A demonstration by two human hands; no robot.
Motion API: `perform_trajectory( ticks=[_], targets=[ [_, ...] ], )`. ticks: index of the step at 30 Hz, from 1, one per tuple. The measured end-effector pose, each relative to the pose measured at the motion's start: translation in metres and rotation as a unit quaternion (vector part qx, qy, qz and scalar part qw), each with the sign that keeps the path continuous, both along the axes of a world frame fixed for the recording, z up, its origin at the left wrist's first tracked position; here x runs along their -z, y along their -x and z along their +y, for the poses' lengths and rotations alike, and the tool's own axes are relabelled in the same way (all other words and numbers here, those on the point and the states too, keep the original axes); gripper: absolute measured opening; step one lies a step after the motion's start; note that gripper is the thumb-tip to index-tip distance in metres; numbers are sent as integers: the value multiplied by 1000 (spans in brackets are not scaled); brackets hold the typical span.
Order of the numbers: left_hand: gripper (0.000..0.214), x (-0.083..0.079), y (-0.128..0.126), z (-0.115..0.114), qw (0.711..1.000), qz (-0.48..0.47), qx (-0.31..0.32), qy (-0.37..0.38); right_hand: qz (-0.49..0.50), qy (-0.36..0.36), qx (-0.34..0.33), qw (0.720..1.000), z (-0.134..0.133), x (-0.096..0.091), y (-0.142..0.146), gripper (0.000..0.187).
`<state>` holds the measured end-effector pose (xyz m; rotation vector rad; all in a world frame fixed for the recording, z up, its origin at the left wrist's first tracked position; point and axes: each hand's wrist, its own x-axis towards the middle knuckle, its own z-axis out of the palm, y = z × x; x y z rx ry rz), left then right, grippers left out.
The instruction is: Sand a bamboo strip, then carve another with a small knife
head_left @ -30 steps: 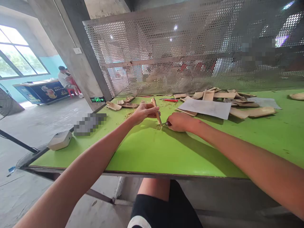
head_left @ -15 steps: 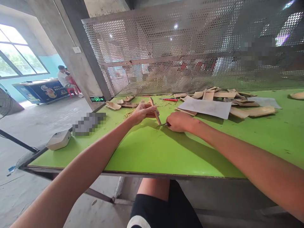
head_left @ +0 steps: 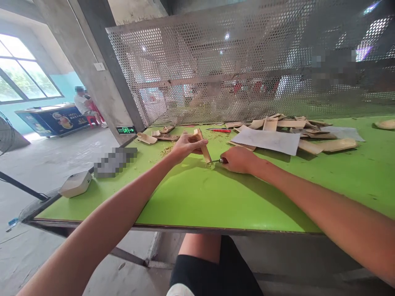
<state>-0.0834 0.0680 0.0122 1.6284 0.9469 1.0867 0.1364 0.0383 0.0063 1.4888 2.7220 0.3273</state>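
At twelve o'clock on the green table (head_left: pixel 222 205), the left hand (head_left: pixel 187 146) pinches a wooden strip (head_left: pixel 205 153) tilted toward eleven; the right hand (head_left: pixel 237 159), forearm from four o'clock, clenches a carving tool (head_left: pixel 217 160) at its lower end.

Wood pieces (head_left: pixel 337 145) on a bench (head_left: pixel 234 201) (bright green) suggest a workshop.
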Motion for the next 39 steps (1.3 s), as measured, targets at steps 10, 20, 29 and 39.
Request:
perform_trajectory(
  ticks=[10,20,29,39],
  targets=[
    [45,-5,-18,-16,988,99,-24,-112,25,-91,61,994,0,-7,-5,34],
    [32,-4,-15,-13,976,141,50,-161,69,-151,92,982,0,-14,-14,32],
    [15,-13,-12,-18,968,189,46,-157,97,-161,67,980,-2,-15,-14,30],
    [5,-19,-13,-23,955,237,38,-173,118,-154,54,980,-7,-16,-8,28]
  ],
)
